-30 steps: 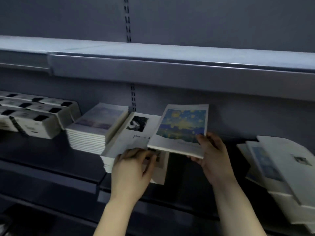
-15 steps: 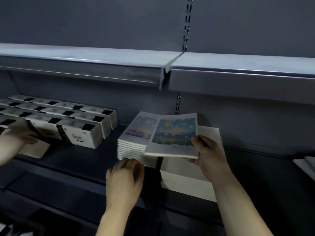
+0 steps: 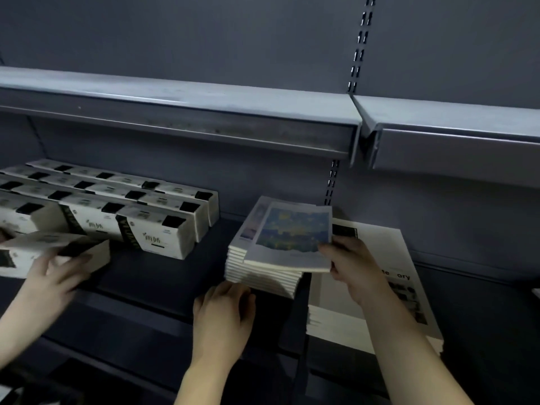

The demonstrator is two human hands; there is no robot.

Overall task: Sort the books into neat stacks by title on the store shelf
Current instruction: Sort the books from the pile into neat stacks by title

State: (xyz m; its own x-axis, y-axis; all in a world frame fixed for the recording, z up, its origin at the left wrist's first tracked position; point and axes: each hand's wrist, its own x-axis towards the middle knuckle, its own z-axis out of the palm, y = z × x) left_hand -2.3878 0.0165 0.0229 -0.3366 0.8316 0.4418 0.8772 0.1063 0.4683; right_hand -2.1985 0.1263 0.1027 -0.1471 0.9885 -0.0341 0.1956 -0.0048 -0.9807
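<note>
While the right hand [image 3: 353, 267] pinches the blue-and-yellow book [image 3: 292, 232] by its near right corner, the book lies on top of the stack [image 3: 263, 277], skewed and overhanging to the right. Its long axis runs near to far, roughly with the stack's. The left hand [image 3: 222, 314], fingers loosely bent, rests against the stack's near left corner and holds nothing. The stack sits on the shelf [image 3: 163, 276]. Judgement: the book wants nudging left to square up, with the right hand nearer and the left steadying.
</note>
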